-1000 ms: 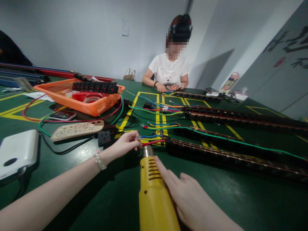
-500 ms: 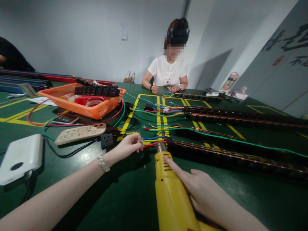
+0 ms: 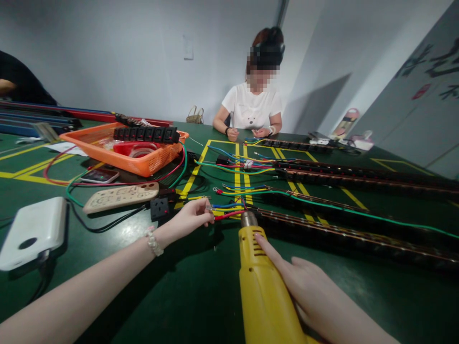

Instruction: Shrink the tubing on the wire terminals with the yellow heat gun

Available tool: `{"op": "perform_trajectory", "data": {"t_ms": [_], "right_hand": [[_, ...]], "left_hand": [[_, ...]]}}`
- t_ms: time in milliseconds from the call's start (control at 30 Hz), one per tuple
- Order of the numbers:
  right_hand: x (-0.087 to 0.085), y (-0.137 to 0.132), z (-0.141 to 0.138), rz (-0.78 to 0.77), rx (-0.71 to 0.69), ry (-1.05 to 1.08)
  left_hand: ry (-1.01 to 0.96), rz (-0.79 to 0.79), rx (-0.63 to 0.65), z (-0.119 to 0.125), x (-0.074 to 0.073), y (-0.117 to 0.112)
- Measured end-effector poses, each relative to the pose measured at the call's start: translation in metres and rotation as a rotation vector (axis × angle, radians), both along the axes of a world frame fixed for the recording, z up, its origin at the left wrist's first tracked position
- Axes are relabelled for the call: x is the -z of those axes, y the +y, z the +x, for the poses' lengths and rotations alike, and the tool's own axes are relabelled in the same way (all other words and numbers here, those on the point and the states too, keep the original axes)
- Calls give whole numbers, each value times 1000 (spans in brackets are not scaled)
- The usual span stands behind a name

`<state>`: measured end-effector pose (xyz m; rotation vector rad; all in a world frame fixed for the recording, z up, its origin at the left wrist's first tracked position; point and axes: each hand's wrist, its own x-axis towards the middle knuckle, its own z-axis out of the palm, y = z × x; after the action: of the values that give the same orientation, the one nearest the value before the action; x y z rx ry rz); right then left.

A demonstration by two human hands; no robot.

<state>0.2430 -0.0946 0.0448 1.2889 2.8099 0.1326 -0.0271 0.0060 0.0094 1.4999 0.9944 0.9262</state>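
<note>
My left hand (image 3: pixel 196 213) pinches the ends of a few coloured wires (image 3: pixel 229 209), blue, yellow and red, which run to the end of a long black socket strip (image 3: pixel 322 224). My right hand (image 3: pixel 294 277) is wrapped round a yellow heat gun (image 3: pixel 263 282), the index finger lying along its vented side. The gun's metal nozzle (image 3: pixel 249 219) points away from me, at the near end of the strip, just right of the wires. Its handle is mostly hidden by my hand and the frame's lower edge.
An orange basket (image 3: pixel 143 166) holds black sockets. Nearby lie a phone (image 3: pixel 100 176), a wooden board-like piece (image 3: pixel 122 198), a black socket block (image 3: pixel 159 209) and a white power bank (image 3: pixel 34 231). More wired strips (image 3: pixel 340 179) lie beyond. A person (image 3: pixel 253 105) sits opposite.
The heat gun in my right hand has shifted slightly to the right, its nozzle moving from the red wire towards the strip's end. My left hand keeps its pinch on the wires.
</note>
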Motion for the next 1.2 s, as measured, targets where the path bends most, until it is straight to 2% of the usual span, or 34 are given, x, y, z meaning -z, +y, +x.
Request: {"op": "perform_trajectory", "data": {"t_ms": [200, 367, 733, 933, 1200], "right_hand": [[-4, -1, -15, -50, -86, -7], [-8, 0, -29, -101, -126, -30], [-6, 2, -31, -91, -164, -10], [-5, 5, -28, -87, -146, -35], [-2, 11, -15, -41, -125, -2]], "left_hand": [[-1, 15, -10, -1, 5, 4], [-9, 2, -6, 0, 4, 4], [-102, -42, 63, -2, -3, 3], [-67, -87, -26, 4, -8, 3], [-34, -16, -209, 16, -1, -4]]}}
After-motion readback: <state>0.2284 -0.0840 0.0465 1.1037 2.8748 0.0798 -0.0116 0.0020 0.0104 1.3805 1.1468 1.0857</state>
